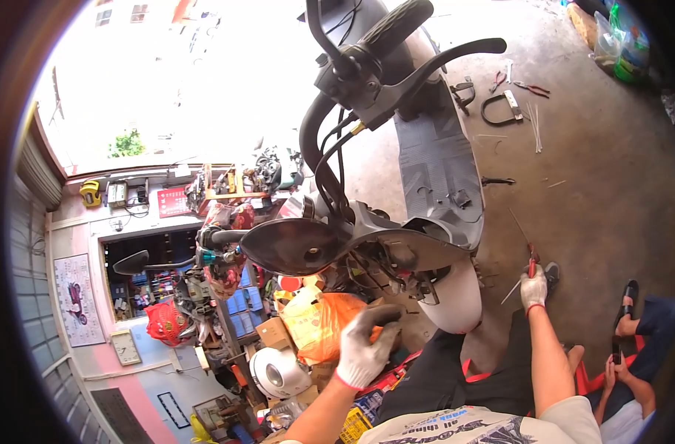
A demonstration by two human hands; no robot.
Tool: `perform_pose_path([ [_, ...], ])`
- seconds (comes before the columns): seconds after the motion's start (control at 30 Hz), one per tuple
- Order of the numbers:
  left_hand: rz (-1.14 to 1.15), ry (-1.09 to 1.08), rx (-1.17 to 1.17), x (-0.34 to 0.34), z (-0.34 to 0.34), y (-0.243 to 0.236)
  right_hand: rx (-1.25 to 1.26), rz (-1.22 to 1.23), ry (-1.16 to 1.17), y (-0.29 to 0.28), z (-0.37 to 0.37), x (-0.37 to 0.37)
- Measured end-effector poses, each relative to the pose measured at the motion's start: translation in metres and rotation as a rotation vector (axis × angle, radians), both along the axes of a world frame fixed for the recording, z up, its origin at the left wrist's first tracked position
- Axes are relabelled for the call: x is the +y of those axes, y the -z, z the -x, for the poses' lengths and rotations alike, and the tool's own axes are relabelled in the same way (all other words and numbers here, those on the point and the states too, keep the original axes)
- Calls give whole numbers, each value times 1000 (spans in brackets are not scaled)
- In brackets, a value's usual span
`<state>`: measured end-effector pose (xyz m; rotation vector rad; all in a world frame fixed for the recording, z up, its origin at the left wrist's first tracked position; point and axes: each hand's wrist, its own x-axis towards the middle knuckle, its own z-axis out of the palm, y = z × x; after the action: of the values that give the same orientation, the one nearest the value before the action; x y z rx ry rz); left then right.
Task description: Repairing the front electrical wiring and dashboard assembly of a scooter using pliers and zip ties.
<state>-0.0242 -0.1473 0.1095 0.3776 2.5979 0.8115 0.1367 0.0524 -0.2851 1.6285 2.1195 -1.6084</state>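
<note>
In front of me stands a scooter, its front end partly taken apart, with loose wires (pixel 426 281) hanging below the dark front panel (pixel 419 251). My right hand (pixel 533 290), in a white work glove, is closed round red-handled pliers (pixel 532 265) to the right of the white front fender (pixel 456 300). A thin pale strip (pixel 510 291) sticks out beside that hand, and another thin strip rises near the pliers' tip. My left hand (pixel 365 351), gloved with dark grey fingers, hovers before an orange plastic bag (pixel 319 322). Its fingers are curved, apart from the thumb, with nothing visible between them.
Pliers (pixel 531 89), a U-shaped lock (pixel 493 109) and several white strips (pixel 536 129) lie on the concrete floor. At the lower right sits another person (pixel 633 377) holding a phone. Boxes, a white round-fronted part (pixel 279 372) and cluttered shelves crowd the left side.
</note>
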Motion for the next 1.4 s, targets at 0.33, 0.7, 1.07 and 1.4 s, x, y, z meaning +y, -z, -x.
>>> perform_pose_path([
  [0.33,185,220,813,89,104,-125,49,-6,-24,-38,61,15],
  [0.7,744,342,237,118,190,-112,875,773,-2,-304,225,-2],
  [1.07,578,251,51,115,194,-118,746,497,-309,-342,259,-18],
  [1.4,608,318,111,115,194,-110,793,622,-301,-349,248,-32],
])
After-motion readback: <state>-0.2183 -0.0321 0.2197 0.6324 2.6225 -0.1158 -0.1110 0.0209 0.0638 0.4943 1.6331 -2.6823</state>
